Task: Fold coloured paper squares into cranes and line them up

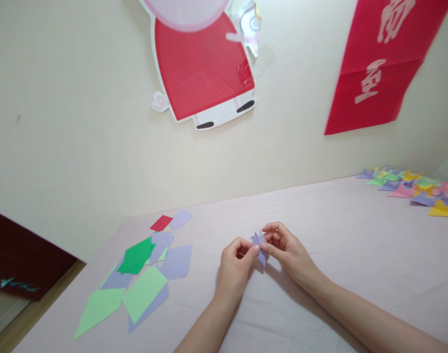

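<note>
A small folded lilac paper piece is pinched between both my hands above the pale pink table. My left hand is closed, thumb and fingers gripping its lower left side. My right hand is closed on its right side with curled fingers. Part of the paper is hidden by my fingertips.
Loose paper squares in green, lilac and red lie scattered at the table's left. Several finished folded paper figures in mixed colours sit at the far right by the wall. A cartoon cutout and a red banner hang on the wall.
</note>
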Demonstrator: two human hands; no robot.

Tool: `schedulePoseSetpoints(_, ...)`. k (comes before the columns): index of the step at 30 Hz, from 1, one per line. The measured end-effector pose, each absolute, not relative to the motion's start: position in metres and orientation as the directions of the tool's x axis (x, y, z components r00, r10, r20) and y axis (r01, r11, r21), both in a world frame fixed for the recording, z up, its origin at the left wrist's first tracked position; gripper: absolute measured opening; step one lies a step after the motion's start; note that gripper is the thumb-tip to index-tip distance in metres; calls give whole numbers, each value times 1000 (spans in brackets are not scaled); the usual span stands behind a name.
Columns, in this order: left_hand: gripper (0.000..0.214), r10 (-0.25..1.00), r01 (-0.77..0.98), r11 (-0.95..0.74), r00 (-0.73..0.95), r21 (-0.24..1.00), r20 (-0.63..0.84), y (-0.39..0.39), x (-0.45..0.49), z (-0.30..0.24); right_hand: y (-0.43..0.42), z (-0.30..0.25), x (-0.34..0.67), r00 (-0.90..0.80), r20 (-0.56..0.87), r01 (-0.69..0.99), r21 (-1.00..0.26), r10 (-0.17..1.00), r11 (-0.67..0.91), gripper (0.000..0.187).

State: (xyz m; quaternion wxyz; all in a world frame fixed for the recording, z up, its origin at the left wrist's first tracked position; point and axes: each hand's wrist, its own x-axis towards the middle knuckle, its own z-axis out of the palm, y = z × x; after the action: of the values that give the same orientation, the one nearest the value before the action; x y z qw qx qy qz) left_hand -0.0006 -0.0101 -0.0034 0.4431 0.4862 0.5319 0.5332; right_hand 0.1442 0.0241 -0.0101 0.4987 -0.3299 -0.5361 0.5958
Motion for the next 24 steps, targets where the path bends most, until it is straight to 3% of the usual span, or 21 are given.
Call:
schedulePoseSetpoints(8,22,991,-31,-66,-118,997,62,-9,-3,-4,23,-14,143,-328,197,-217,-968,924,129,35)
schedulePoseSetpoints(14,24,984,-37,-30,-174,999,23,-13,1,-3,22,-10,148,-276,154,16,-986,949,164,31)
schedulePoseSetpoints(21,20,974,8,-43,-223,999,44,-17,4,0,19,-7,147,-297,140,-47,-990,945,132,26)
schedulePoseSetpoints(24,18,972,-6,-54,-227,999,51,-17,6,1,20,-8,147,-278,201,-66,-979,939,190,23)
